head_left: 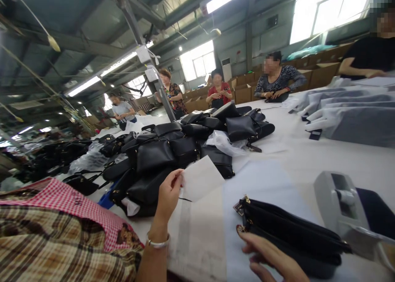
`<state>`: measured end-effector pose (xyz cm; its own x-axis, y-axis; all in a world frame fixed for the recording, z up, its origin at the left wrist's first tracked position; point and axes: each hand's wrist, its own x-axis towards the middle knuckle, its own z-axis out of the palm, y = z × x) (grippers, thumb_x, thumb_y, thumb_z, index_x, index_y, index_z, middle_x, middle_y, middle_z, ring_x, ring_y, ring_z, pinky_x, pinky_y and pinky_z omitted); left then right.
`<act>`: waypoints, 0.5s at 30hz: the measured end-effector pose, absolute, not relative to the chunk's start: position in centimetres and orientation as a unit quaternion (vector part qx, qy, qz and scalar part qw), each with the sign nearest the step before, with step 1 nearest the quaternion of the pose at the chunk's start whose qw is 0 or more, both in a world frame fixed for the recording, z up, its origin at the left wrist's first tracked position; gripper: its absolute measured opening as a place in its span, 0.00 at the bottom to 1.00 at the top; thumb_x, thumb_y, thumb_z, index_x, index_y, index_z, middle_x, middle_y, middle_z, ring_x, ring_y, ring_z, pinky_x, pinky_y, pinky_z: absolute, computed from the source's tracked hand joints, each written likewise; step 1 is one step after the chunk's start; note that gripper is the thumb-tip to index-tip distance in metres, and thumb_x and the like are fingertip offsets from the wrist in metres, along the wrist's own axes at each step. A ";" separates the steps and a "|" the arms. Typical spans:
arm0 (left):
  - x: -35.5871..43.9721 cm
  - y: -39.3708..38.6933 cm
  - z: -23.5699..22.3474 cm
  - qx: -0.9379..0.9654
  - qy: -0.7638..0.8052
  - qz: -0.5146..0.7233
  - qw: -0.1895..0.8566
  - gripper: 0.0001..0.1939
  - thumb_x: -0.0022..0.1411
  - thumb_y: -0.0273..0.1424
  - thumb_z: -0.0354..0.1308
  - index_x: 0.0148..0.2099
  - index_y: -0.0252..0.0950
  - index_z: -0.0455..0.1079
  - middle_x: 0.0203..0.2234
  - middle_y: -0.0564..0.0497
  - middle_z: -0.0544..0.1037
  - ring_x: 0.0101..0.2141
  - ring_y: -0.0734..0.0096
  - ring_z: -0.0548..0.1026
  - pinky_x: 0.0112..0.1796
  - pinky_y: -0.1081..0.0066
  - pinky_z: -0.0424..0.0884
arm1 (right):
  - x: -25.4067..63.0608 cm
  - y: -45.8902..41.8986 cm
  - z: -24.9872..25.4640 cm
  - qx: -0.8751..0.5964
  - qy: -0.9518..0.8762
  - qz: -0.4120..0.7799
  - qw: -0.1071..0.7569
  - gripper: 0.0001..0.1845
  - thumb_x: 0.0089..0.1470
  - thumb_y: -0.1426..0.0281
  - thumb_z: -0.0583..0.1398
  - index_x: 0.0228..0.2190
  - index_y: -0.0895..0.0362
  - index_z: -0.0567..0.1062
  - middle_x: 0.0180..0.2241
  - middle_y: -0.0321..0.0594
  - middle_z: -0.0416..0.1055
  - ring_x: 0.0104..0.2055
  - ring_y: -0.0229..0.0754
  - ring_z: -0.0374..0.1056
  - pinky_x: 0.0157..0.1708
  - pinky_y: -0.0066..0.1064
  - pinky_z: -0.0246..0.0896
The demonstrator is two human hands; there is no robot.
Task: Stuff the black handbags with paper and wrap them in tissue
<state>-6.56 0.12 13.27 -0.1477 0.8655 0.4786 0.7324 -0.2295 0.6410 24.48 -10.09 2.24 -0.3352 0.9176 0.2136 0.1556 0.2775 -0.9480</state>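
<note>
My left hand [169, 187] is closed, pinching a thin white sheet [203, 178] by its left edge and holding it above the table. My right hand [271, 255] has its fingers stretched apart beside a black handbag [290, 224] with a zip along its top. That bag lies on a pale sheet [262, 179] on the white-covered table. A small metal-trimmed tag [240, 206] hangs at the bag's left end. By my right fingertips is a small round brown piece [240, 229]; whether they touch it I cannot tell.
Several black bags [156, 154] are heaped beyond my left hand, with clear plastic wrap [226, 143] among them. A grey tape dispenser [336, 199] stands at right, and grey wrapped bags [361, 123] line up behind it. Several co-workers stand across the table; a person in plaid [61, 241] is close at left.
</note>
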 end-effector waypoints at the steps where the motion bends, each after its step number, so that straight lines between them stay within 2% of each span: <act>1: -5.9 -1.6 13.7 0.653 0.594 0.452 0.132 0.15 0.68 0.37 0.50 0.50 0.37 0.71 0.40 0.48 0.79 0.38 0.67 0.76 0.38 0.72 0.72 | 24.4 -10.1 2.9 -0.392 -0.667 0.447 0.449 0.29 0.56 0.62 0.63 0.59 0.45 0.67 0.55 0.43 0.70 0.52 0.50 0.71 0.51 0.36 0.69; 3: -4.4 -4.7 14.2 0.671 0.555 0.444 0.213 0.13 0.66 0.36 0.54 0.48 0.38 0.74 0.40 0.49 0.80 0.39 0.67 0.76 0.39 0.73 0.72 | 24.4 -10.3 4.5 -0.383 -0.635 0.447 0.501 0.41 0.55 0.60 0.63 0.65 0.47 0.54 0.63 0.44 0.59 0.60 0.51 0.63 0.57 0.39 0.62; 5: -2.5 -7.1 14.1 0.701 0.527 0.411 0.249 0.11 0.66 0.34 0.55 0.47 0.40 0.76 0.41 0.49 0.80 0.42 0.67 0.76 0.42 0.72 0.71 | 24.5 -11.0 5.8 -0.381 -0.608 0.484 0.501 0.48 0.53 0.56 0.64 0.67 0.49 0.47 0.64 0.45 0.57 0.62 0.52 0.60 0.59 0.42 0.59; 7: -0.4 -8.6 13.2 0.721 0.500 0.382 0.292 0.11 0.67 0.33 0.54 0.47 0.42 0.76 0.43 0.49 0.79 0.44 0.66 0.75 0.45 0.71 0.70 | 24.8 -12.0 6.4 -0.415 -0.593 0.529 0.443 0.44 0.52 0.54 0.64 0.64 0.53 0.57 0.57 0.46 0.67 0.56 0.54 0.67 0.55 0.42 0.64; 10: 2.3 -9.3 9.9 0.671 0.484 0.389 0.404 0.15 0.67 0.37 0.53 0.52 0.40 0.73 0.43 0.47 0.80 0.44 0.64 0.76 0.46 0.67 0.72 | 26.0 -13.8 5.8 -0.528 -0.553 0.526 0.372 0.28 0.52 0.53 0.63 0.49 0.57 0.78 0.43 0.44 0.79 0.46 0.55 0.74 0.47 0.38 0.71; 12: 3.8 -8.8 6.9 0.605 0.502 0.423 0.450 0.17 0.66 0.39 0.53 0.51 0.37 0.72 0.41 0.45 0.80 0.43 0.62 0.77 0.45 0.66 0.73 | 27.3 -15.0 4.7 -0.596 -0.523 0.490 0.363 0.24 0.49 0.52 0.63 0.40 0.56 0.82 0.38 0.42 0.80 0.44 0.57 0.75 0.44 0.37 0.72; 15: 5.6 -7.7 2.4 0.574 0.524 0.434 0.455 0.15 0.62 0.40 0.58 0.47 0.37 0.73 0.44 0.44 0.79 0.47 0.60 0.75 0.47 0.64 0.72 | 29.3 -16.3 2.8 -0.667 -0.495 0.444 0.334 0.22 0.45 0.50 0.64 0.34 0.54 0.84 0.35 0.40 0.81 0.41 0.59 0.75 0.41 0.38 0.72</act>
<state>5.64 -7.73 2.41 0.0732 0.9971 0.0214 0.2058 -0.0361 0.9779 29.31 -16.33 2.76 0.1147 0.9582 -0.2622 0.3637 -0.2861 -0.8865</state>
